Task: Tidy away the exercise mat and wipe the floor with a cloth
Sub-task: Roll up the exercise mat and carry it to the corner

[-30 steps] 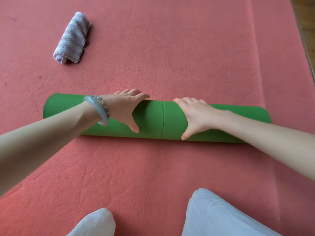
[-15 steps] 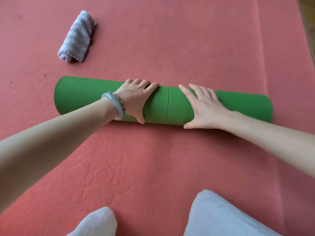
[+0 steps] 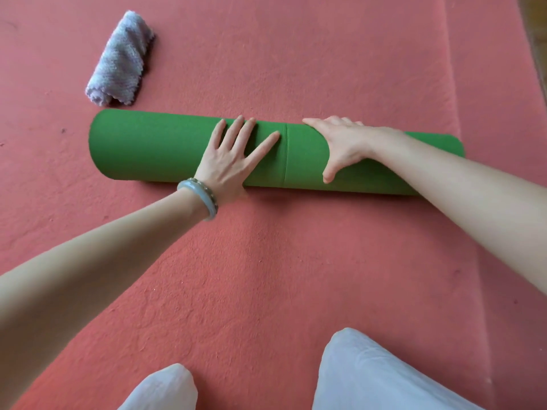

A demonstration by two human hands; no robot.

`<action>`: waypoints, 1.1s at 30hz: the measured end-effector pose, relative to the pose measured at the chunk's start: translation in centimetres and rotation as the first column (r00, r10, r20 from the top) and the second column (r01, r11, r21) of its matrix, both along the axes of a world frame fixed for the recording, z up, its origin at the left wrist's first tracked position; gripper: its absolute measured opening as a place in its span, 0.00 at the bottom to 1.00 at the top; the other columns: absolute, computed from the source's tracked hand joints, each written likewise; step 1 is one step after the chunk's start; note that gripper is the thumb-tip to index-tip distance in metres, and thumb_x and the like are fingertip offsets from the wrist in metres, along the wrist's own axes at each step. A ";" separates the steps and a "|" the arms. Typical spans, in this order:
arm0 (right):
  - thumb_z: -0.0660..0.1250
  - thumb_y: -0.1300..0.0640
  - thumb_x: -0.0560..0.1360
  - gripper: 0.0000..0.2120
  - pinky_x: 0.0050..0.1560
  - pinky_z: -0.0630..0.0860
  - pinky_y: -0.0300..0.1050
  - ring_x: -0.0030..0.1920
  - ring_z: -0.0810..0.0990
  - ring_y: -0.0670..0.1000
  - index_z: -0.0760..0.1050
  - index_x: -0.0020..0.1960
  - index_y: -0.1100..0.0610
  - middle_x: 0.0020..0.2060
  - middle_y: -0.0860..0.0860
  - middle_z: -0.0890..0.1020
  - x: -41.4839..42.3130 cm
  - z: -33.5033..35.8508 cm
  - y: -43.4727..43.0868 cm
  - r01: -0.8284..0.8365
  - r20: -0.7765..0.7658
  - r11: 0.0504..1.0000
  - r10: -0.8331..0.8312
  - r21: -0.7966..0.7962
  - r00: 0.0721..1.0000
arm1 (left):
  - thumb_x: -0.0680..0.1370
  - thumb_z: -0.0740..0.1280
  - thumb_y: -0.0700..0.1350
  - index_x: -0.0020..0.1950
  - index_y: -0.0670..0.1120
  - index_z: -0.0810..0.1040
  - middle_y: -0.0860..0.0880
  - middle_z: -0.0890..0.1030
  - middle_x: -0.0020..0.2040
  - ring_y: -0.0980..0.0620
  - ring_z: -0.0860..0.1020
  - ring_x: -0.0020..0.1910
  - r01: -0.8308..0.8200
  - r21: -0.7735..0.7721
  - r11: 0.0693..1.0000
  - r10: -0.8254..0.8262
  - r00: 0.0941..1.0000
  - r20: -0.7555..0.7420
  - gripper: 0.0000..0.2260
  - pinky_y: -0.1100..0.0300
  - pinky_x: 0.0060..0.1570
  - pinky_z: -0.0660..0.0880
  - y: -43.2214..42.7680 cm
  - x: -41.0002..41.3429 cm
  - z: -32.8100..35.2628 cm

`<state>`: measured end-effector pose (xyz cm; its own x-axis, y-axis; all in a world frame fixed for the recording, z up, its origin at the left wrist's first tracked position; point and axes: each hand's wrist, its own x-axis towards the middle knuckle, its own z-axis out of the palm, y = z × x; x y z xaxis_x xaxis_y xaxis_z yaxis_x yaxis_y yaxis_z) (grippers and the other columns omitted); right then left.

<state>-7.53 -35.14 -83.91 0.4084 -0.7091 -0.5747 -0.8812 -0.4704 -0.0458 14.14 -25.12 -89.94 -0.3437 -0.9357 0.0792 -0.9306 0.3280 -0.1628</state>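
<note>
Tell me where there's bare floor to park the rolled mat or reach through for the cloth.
Free: the wide red floor between the green mat roll and the knees, and the stretch beyond the roll, right of the grey cloth. Crowded: the roll's far left end nearly meets the cloth. The left hand and right hand press on the roll.

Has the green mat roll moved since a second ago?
Yes. The green mat roll has rolled away from the person, closing nearly all the gap to the folded cloth.
</note>
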 end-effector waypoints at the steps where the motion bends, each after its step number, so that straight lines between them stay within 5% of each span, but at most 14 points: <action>1: 0.78 0.45 0.59 0.60 0.70 0.56 0.58 0.72 0.57 0.59 0.41 0.76 0.44 0.73 0.56 0.58 -0.2 -0.3 0.3 -0.004 0.024 0.999 0.005 -0.047 1.000 | 0.55 0.81 0.54 0.77 0.50 0.49 0.33 0.63 0.71 0.35 0.61 0.71 -0.031 0.025 0.999 0.031 0.999 -0.007 0.59 0.41 0.70 0.56 -0.8 0.0 0.2; 6: 0.78 0.44 0.59 0.63 0.73 0.45 0.63 0.75 0.48 0.59 0.35 0.76 0.47 0.75 0.60 0.50 -1.6 -2.1 2.5 -0.043 0.034 0.947 0.057 -0.320 0.998 | 0.53 0.79 0.60 0.76 0.47 0.52 0.37 0.68 0.66 0.37 0.68 0.64 -0.041 0.171 0.984 0.040 0.999 0.008 0.59 0.46 0.65 0.63 -4.6 0.7 1.8; 9: 0.78 0.42 0.58 0.63 0.72 0.47 0.64 0.74 0.51 0.61 0.36 0.76 0.47 0.74 0.62 0.52 -1.1 -2.6 2.1 -0.045 0.028 0.918 0.061 -0.394 0.998 | 0.50 0.79 0.62 0.73 0.48 0.56 0.39 0.72 0.60 0.38 0.73 0.56 -0.034 0.239 0.970 0.029 0.999 0.022 0.57 0.46 0.58 0.69 -6.6 0.8 2.9; 14: 0.77 0.41 0.56 0.61 0.66 0.60 0.60 0.65 0.65 0.61 0.42 0.76 0.47 0.66 0.61 0.64 -0.8 -2.5 0.3 -0.085 0.001 0.898 0.094 -0.432 0.996 | 0.50 0.78 0.62 0.72 0.52 0.55 0.40 0.73 0.60 0.38 0.74 0.55 -0.024 0.277 0.961 0.026 1.000 -0.002 0.56 0.46 0.56 0.70 -7.7 0.9 3.4; 18: 0.77 0.41 0.55 0.60 0.64 0.62 0.59 0.63 0.66 0.61 0.43 0.76 0.46 0.64 0.61 0.66 -0.9 -2.4 -0.4 -0.099 0.005 0.906 0.111 -0.411 0.994 | 0.50 0.77 0.64 0.75 0.57 0.46 0.38 0.62 0.70 0.38 0.66 0.66 0.003 0.170 0.985 -0.007 1.000 0.023 0.61 0.40 0.62 0.64 -6.4 0.9 2.3; 23: 0.76 0.42 0.56 0.59 0.68 0.56 0.57 0.66 0.64 0.61 0.43 0.76 0.46 0.65 0.62 0.65 -0.7 -2.0 -0.6 -0.068 0.040 0.915 0.091 -0.399 0.995 | 0.52 0.78 0.60 0.75 0.56 0.48 0.37 0.70 0.60 0.39 0.72 0.57 -0.025 0.155 0.988 0.017 0.999 0.049 0.59 0.43 0.53 0.68 -6.9 0.3 3.0; 26: 0.76 0.45 0.59 0.58 0.73 0.46 0.59 0.74 0.54 0.60 0.43 0.77 0.47 0.72 0.63 0.57 -1.2 -2.0 0.1 -0.017 0.100 0.916 0.062 -0.400 0.993 | 0.52 0.78 0.58 0.74 0.55 0.50 0.38 0.72 0.57 0.39 0.74 0.52 -0.029 0.169 0.985 0.021 0.999 0.048 0.57 0.45 0.48 0.70 -7.1 0.0 3.4; 29: 0.76 0.44 0.61 0.54 0.73 0.43 0.59 0.75 0.53 0.59 0.48 0.77 0.49 0.74 0.61 0.56 -2.2 -1.8 0.7 0.010 0.155 0.891 0.068 -0.454 0.986 | 0.52 0.77 0.59 0.72 0.55 0.52 0.40 0.74 0.54 0.40 0.75 0.49 -0.074 0.230 0.970 0.075 0.997 0.003 0.54 0.47 0.46 0.71 -6.6 0.1 3.7; 33: 0.74 0.45 0.64 0.41 0.72 0.54 0.57 0.68 0.66 0.60 0.64 0.72 0.55 0.67 0.59 0.69 -3.3 -1.8 1.1 0.115 0.302 0.840 0.061 -0.531 0.951 | 0.54 0.76 0.63 0.70 0.57 0.56 0.46 0.76 0.50 0.43 0.74 0.43 -0.186 0.430 0.883 0.281 0.945 -0.167 0.50 0.53 0.41 0.72 -4.7 0.6 4.8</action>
<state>-10.81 -34.05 -85.70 0.4713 -0.8809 0.0446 -0.8794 -0.4732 -0.0524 14.74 -29.81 -85.14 -0.1293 -0.9527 -0.2750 -0.9843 0.0897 0.1521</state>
